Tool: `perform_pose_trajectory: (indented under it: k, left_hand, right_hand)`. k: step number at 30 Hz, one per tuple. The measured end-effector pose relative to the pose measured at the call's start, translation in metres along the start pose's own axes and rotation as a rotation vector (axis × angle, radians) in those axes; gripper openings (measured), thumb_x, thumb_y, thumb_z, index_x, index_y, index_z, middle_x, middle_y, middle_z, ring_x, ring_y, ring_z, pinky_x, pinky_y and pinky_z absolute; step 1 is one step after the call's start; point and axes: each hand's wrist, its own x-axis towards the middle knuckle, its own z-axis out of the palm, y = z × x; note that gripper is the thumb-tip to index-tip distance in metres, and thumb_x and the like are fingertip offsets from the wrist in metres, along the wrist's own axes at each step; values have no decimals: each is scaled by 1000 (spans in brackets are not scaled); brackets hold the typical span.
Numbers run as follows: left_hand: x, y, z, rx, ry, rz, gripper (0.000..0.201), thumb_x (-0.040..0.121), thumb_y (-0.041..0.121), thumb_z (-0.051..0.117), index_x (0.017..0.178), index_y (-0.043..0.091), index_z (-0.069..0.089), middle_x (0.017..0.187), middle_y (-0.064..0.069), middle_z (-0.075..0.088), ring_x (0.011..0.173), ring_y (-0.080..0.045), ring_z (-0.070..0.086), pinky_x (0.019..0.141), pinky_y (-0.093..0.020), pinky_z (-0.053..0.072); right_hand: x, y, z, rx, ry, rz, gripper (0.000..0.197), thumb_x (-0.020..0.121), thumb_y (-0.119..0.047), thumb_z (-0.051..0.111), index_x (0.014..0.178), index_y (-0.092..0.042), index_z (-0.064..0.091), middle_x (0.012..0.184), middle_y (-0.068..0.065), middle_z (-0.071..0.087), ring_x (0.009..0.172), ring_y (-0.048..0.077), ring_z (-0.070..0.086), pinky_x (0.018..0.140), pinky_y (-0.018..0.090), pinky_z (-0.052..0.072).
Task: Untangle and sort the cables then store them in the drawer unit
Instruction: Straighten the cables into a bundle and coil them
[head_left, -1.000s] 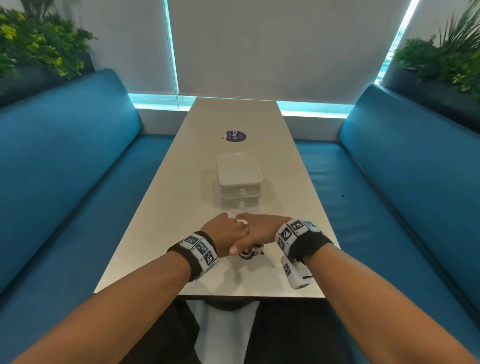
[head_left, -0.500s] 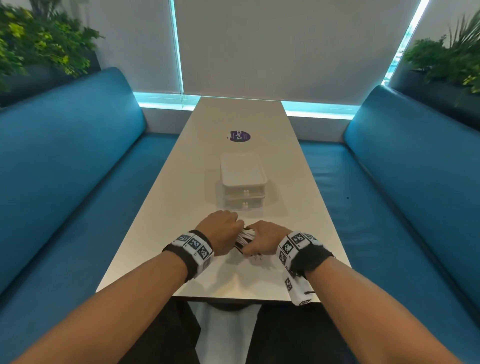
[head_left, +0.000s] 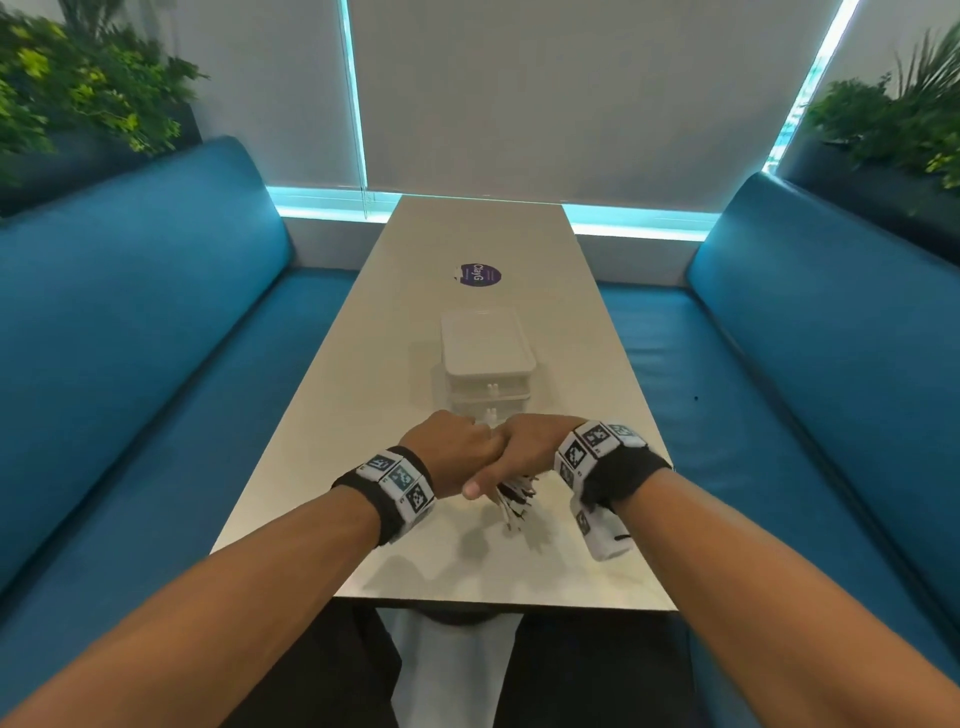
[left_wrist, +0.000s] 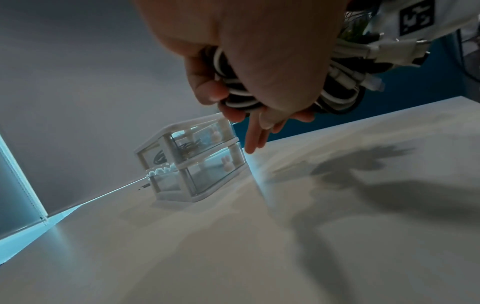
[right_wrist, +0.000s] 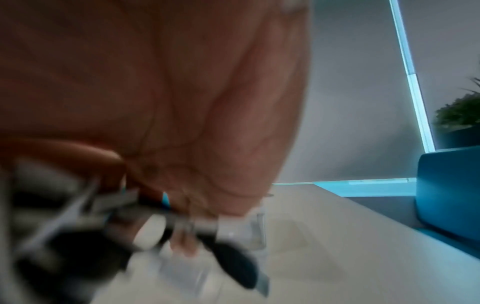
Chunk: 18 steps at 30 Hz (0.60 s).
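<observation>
Both hands meet above the near end of the long pale counter (head_left: 363, 364). The left hand (head_left: 452, 447) and the right hand (head_left: 524, 447) each curl their fingers around one bundle of black and white cables (head_left: 511, 496), held clear of the surface. The clear two-drawer plastic unit (head_left: 485, 364) stands just beyond, both drawers closed.

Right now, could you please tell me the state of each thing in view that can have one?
cable bundle: tangled, black and white, held above the table, in both hands.
left hand: fingers curled round the bundle.
right hand: grips the bundle, touching the left hand.
drawer unit: both drawers closed, upper one holds something dark.
table: bears the drawer unit.
</observation>
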Motion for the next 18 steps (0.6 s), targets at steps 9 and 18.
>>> perform_pose_trajectory:
  k: [9, 18]
  left_hand:
    - [-7, -3, 21, 130, 244, -10, 12, 67, 11, 71, 72, 12, 60, 60, -5, 53, 52, -23, 50, 42, -25, 26]
    - [-1, -16, 20, -47, 69, -111, 27, 69, 2, 75, 86, 11, 57, 76, -5, 62, 63, -26, 60, 45, -30, 32]
  right_hand:
    - [2, -8, 38, 339, 41, -64, 59, 59, -40, 90, 95, 2, 69, 75, 10, 64, 62, 25, 56, 55, 31, 51]
    - [-1, -27, 34, -51, 363, 9, 14, 76, -18, 65, 87, -15, 58, 81, 3, 63, 70, 21, 62, 57, 26, 48]
